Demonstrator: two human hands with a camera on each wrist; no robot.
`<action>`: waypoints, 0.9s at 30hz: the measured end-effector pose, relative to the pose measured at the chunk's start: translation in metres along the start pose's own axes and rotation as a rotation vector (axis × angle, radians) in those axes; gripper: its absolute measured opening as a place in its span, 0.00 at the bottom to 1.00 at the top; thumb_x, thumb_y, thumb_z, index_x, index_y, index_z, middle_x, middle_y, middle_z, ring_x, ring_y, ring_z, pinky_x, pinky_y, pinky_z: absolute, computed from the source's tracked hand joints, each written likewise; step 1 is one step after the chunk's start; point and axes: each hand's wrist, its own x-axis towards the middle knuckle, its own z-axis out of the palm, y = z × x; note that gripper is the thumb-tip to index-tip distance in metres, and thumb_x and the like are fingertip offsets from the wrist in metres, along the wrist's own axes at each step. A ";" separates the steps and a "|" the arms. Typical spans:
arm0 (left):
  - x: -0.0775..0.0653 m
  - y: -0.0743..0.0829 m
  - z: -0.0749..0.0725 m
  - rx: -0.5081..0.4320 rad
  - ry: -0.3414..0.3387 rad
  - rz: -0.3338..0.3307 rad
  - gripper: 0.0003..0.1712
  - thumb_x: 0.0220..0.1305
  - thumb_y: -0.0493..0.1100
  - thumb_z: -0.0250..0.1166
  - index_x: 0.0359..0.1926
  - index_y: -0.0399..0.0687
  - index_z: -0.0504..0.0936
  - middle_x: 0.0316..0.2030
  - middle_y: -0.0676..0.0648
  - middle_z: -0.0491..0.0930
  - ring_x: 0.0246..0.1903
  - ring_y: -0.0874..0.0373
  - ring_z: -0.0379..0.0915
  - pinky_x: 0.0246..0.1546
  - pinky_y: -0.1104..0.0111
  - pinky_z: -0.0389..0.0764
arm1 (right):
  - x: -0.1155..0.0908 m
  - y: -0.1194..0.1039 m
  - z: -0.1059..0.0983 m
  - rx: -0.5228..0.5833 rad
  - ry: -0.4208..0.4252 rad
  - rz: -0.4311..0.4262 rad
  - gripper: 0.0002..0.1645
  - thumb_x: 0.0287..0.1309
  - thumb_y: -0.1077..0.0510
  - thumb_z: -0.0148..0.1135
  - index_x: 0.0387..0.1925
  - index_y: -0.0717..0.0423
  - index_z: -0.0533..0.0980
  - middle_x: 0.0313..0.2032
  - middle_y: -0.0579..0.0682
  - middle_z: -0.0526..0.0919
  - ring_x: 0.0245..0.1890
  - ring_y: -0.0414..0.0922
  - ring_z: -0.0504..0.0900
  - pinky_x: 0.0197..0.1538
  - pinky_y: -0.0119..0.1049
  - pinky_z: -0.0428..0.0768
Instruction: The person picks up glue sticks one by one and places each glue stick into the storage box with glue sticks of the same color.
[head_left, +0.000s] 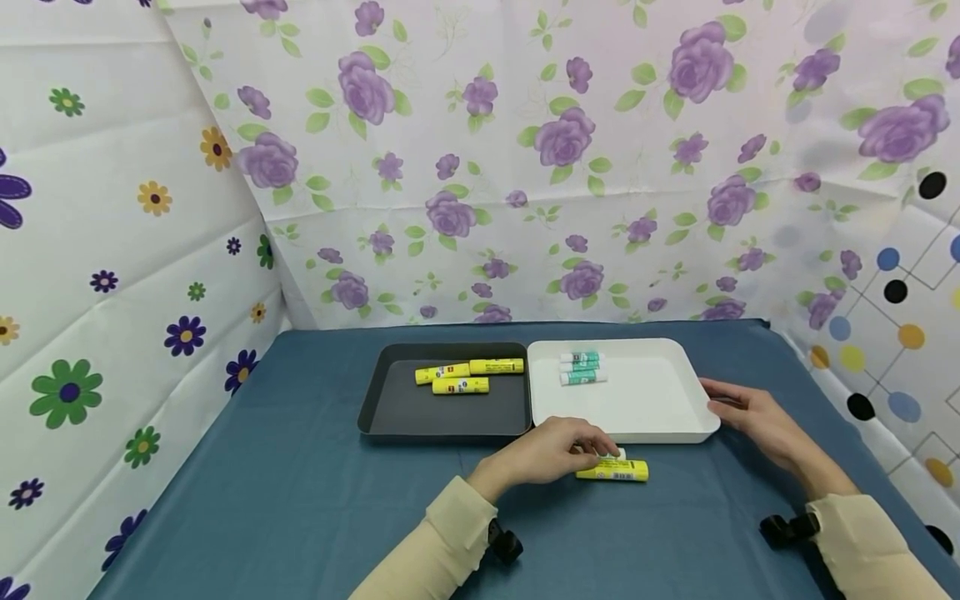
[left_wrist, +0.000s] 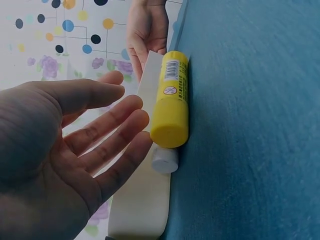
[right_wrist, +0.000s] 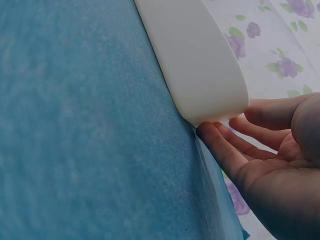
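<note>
My left hand (head_left: 555, 450) hovers just in front of the white tray (head_left: 645, 408), fingers loosely bent and thumb apart from them. Under its fingertips a yellow glue stick (head_left: 626, 472) lies on the cloth. Behind that, a small white-ended stick (head_left: 619, 454) is partly hidden by the fingers. In the left wrist view nothing sits between thumb and fingers; the little fingertip is close to the yellow glue stick (left_wrist: 170, 110), and contact is unclear. At the white tray's right end, my right hand (head_left: 761, 421) touches the outer wall (right_wrist: 210, 100) with fairly straight thumb and fingers.
Left of the white tray, a black tray (head_left: 405, 421) holds several yellow glue sticks (head_left: 461, 386). Small white-and-teal glue sticks (head_left: 583, 377) lie inside the white tray. A blue cloth (head_left: 300, 500) covers the table, with flowered sheets (head_left: 480, 167) hanging behind and beside it.
</note>
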 end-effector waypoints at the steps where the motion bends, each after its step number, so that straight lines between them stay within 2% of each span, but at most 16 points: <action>1: 0.000 0.000 0.000 0.007 -0.002 -0.001 0.15 0.80 0.37 0.58 0.60 0.49 0.85 0.54 0.50 0.84 0.46 0.72 0.78 0.48 0.78 0.79 | 0.000 0.000 0.000 -0.002 0.001 0.001 0.39 0.80 0.47 0.54 0.80 0.63 0.57 0.75 0.71 0.61 0.55 0.18 0.66 0.51 0.20 0.76; 8: 0.001 -0.001 0.002 0.011 -0.024 -0.018 0.16 0.79 0.36 0.59 0.60 0.49 0.85 0.53 0.53 0.84 0.46 0.72 0.78 0.48 0.79 0.79 | 0.001 -0.001 0.000 0.000 0.002 0.010 0.39 0.80 0.48 0.55 0.80 0.63 0.57 0.75 0.71 0.61 0.58 0.23 0.67 0.52 0.20 0.77; 20: 0.003 -0.004 0.006 0.108 -0.035 -0.006 0.20 0.73 0.29 0.62 0.58 0.52 0.86 0.47 0.56 0.82 0.42 0.72 0.75 0.44 0.80 0.78 | 0.000 0.000 0.000 0.001 0.005 0.000 0.39 0.80 0.49 0.55 0.80 0.64 0.57 0.75 0.72 0.61 0.55 0.17 0.67 0.51 0.21 0.77; 27: 0.002 -0.004 0.007 0.110 -0.045 -0.019 0.21 0.72 0.28 0.64 0.58 0.53 0.86 0.46 0.56 0.81 0.41 0.72 0.75 0.44 0.80 0.77 | 0.000 0.000 0.001 0.004 0.004 -0.005 0.39 0.80 0.49 0.54 0.80 0.64 0.57 0.74 0.72 0.61 0.55 0.19 0.68 0.51 0.21 0.77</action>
